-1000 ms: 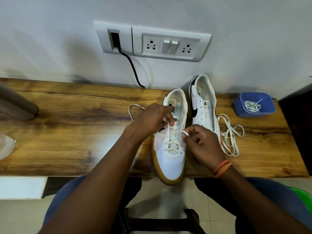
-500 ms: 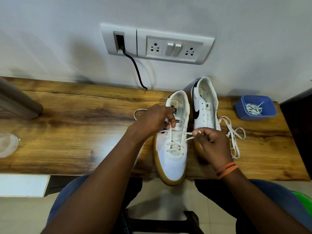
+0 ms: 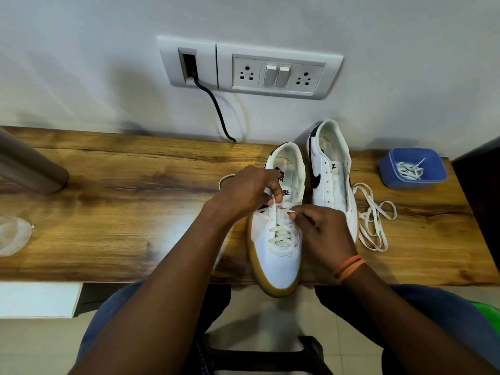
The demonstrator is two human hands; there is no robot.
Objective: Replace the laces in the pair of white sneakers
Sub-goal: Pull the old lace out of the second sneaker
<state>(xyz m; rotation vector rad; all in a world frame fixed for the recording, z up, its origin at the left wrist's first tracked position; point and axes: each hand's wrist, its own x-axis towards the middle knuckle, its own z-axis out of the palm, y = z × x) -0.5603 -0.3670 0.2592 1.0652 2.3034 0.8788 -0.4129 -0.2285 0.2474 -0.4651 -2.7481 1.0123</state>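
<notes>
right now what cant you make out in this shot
Head view only:
- Upper eyelets of the near sneaker: covered by the left hand and right hand.
- How far the lace is threaded: same hands.
- Blue tub contents: too small to count.
- Clear object: cut by the left edge.

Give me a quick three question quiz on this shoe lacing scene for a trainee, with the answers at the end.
1. True or false: the far sneaker already has a lace threaded.
2. What lies in the blue tub? A) coins B) laces C) keys
3. Which hand pinches the lace tip over the near sneaker?

Key:
1. False; its eyelets are bare, and a loose lace lies beside it.
2. B
3. The right hand; the left hand grips the lace higher up.
</notes>
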